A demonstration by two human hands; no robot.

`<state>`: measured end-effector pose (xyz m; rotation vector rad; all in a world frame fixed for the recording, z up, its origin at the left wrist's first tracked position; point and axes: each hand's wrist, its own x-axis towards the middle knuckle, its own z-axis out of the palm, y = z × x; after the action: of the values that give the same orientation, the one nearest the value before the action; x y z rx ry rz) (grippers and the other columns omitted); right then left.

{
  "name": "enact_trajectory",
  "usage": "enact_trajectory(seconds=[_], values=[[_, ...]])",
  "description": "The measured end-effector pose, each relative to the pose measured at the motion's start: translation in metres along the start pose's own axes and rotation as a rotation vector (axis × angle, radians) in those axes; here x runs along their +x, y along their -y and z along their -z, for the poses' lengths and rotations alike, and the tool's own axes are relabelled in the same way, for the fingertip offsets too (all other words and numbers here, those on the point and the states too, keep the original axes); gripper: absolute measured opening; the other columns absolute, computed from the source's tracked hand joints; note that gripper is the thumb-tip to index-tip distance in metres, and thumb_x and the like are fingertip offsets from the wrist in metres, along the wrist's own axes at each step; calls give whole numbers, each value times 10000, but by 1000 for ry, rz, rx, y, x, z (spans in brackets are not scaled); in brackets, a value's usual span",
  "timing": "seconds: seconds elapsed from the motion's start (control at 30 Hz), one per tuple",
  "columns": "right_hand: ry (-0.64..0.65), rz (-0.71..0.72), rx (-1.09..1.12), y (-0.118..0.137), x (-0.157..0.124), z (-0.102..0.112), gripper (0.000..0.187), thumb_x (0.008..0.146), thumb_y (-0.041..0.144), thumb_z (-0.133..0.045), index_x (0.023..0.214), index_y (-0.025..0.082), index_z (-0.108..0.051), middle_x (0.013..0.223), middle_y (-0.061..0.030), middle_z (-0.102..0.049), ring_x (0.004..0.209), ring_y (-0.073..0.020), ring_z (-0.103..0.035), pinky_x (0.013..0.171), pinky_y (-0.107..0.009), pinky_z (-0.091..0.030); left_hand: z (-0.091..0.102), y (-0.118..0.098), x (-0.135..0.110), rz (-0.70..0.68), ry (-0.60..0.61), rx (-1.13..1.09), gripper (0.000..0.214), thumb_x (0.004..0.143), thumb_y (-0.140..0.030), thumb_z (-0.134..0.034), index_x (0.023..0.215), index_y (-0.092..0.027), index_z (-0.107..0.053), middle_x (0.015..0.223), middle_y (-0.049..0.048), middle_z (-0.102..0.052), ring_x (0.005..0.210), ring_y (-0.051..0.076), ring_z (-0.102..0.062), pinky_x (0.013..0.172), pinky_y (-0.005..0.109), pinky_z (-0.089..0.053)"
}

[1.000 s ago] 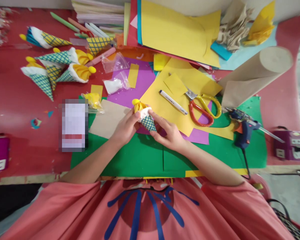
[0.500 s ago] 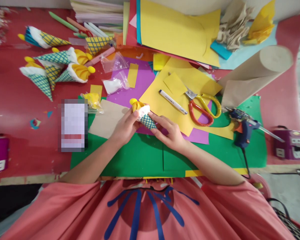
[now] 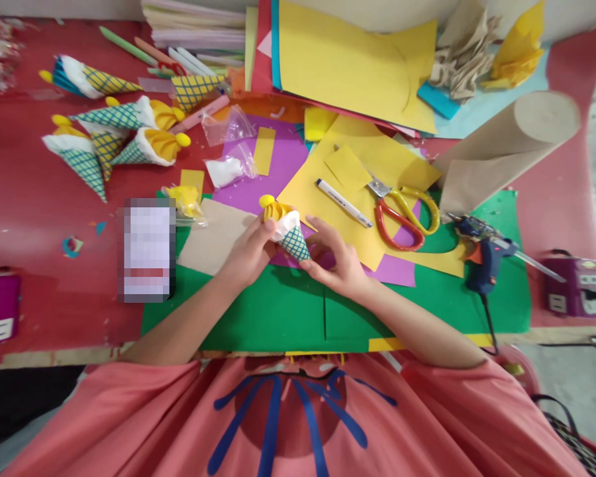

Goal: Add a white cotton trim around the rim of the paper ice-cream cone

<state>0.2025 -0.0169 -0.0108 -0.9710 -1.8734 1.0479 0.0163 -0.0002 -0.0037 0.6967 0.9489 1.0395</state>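
Note:
A small paper ice-cream cone (image 3: 294, 240) with a blue grid pattern, a white ruffled band and a yellow crinkled top with a yellow ball is held above the table. My left hand (image 3: 251, 255) is closed on its upper part, thumb against the white band. My right hand (image 3: 340, 262) is beside the pointed end, fingers apart and curved. Its thumb is at the tip, and the index finger is raised off the cone's side. Below are yellow paper (image 3: 372, 245) and a green sheet (image 3: 268, 324). A marker (image 3: 344, 203) and scissors (image 3: 402, 218) lie to the right.
Several finished paper cones (image 3: 129, 112) lie at the upper left. A phone (image 3: 148, 250) with a blurred screen is at left. A glue gun (image 3: 489, 262) and a brown paper roll (image 3: 511, 146) are at right. Small plastic bags (image 3: 228, 169) and stacked coloured sheets (image 3: 352, 59) lie farther back.
My right fingers have lifted away from the cone's side, so more of its grid pattern shows. The cone has turned slightly, its tip pointing a little more downward. My left hand keeps its grip.

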Motion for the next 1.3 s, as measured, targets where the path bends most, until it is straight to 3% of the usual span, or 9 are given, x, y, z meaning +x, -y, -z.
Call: enact_trajectory(seconds=[0.23, 0.53, 0.73, 0.97, 1.13, 1.23, 1.3], values=[[47, 63, -105, 2, 2, 1, 582, 983, 400, -526, 1522, 227, -387, 1163, -100, -691, 877, -175, -703, 786, -302, -592, 3, 5, 1, 9, 40, 18, 589, 803, -642, -659, 1207, -213, -642, 1129, 71, -722, 1282, 300, -584, 1025, 420, -520], [47, 54, -130, 4, 2, 1, 488, 1010, 361, -491, 1469, 198, -462, 934, -60, -662, 782, -163, -655, 724, -297, -589, 0, 5, 2, -3, 2, 12, 573, 767, -683, -673, 1089, -209, -666, 1054, 73, -722, 1166, 291, -642, 884, 356, -572], [28, 65, -135, 4, 2, 0, 413, 1014, 341, -492, 1393, 180, -532, 948, -74, -676, 804, -170, -664, 741, -302, -584, 1, 4, 2, 7, -54, 30, 568, 726, -687, -706, 1038, -215, -661, 975, 61, -718, 1080, 277, -668, 789, 336, -585], [-32, 62, -99, 4, 2, -1, 338, 993, 338, -544, 1274, 168, -623, 895, -66, -715, 714, -146, -661, 677, -281, -580, 1, 2, 2, 32, -37, 29, 589, 729, -679, -705, 1102, -226, -650, 978, 67, -712, 1065, 270, -667, 726, 314, -580], [-108, -56, 68, 5, 2, -1, 310, 945, 361, -625, 1177, 157, -650, 857, -47, -750, 639, -112, -669, 633, -231, -572, -1, -7, 2, 50, 63, -38, 576, 785, -595, -663, 1223, -224, -620, 1082, 79, -710, 876, 207, -677, 518, 227, -499], [-90, -116, 154, 5, 2, 0, 391, 946, 425, -610, 1238, 167, -579, 858, -31, -743, 633, -102, -672, 601, -209, -558, -1, -10, 2, 60, 64, -45, 436, 771, -475, -707, 1114, -209, -665, 983, 54, -705, 701, 134, -620, 444, 185, -433], [-53, -95, 136, 4, 2, 1, 472, 956, 453, -584, 1337, 183, -519, 878, -24, -732, 660, -104, -673, 623, -213, -560, -1, -9, 3, 48, 29, -49, 380, 748, -490, -746, 987, -201, -685, 846, 27, -674, 626, 112, -577, 420, 177, -410]])
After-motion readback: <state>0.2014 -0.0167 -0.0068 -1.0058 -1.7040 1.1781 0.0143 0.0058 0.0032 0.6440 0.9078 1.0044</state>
